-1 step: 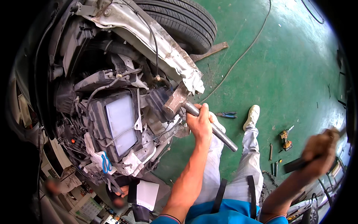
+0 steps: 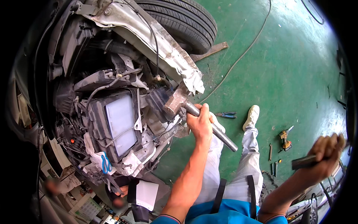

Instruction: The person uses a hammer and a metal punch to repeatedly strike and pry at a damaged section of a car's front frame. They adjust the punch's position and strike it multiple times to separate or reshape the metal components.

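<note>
Left hand [image 2: 201, 121] wrapped round hammer [image 2: 191, 109] near centre, handle [image 2: 226, 140] pointing four o'clock, head [image 2: 175, 103] by crumpled rail end [image 2: 193, 81]. Right hand [image 2: 327, 154], between three and four o'clock, curled round dark tool [image 2: 304, 162].

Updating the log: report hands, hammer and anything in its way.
Left hand gripping hammer by handle. Right hand out right, gripping dark tool. Hammer's head by crumpled rail end, contact unclear. Black part close beside it.

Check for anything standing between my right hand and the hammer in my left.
Nothing visible blocks the space between your right hand and the hammer, though one view leaves depth uncertain. Your left hand grips the handle. The trouser leg and yellow power tool seen in that gap appear to be lower.
</note>
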Available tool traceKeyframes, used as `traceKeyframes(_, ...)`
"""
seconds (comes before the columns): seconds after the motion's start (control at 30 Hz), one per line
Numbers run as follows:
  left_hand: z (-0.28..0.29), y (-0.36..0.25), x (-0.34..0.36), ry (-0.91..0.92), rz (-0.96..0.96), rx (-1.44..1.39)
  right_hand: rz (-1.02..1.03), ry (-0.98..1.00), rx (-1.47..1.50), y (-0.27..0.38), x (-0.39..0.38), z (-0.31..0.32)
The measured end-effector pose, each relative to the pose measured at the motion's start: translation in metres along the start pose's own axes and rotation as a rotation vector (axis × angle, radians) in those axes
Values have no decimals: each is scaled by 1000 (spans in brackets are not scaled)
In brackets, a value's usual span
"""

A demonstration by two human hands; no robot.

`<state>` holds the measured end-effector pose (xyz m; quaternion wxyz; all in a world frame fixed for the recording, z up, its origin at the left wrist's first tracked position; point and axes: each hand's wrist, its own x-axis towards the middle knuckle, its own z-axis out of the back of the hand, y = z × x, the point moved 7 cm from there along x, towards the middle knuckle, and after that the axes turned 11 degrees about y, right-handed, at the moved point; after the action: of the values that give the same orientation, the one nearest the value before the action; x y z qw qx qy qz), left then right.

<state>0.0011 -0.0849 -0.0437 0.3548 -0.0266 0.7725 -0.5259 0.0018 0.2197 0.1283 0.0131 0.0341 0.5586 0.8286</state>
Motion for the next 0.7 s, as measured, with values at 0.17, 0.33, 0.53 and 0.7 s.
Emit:
traceKeyframes(0.17, 17, -2, 1, -178, -38, 203, -343, 111, 564, 26, 2, -109)
traceKeyframes(0.33, -2, -29, -5, 22, -39, 79, -679, 210, 605, 9, -30, -161)
traceKeyframes(0.53, 2, -19, -10, -50, 3, 65, -925, 511, 596, -11, -65, -180)
traceKeyframes(0.7, -10, -13, -6, 10, -3, 112, -803, 597, 518, -15, -63, -188)
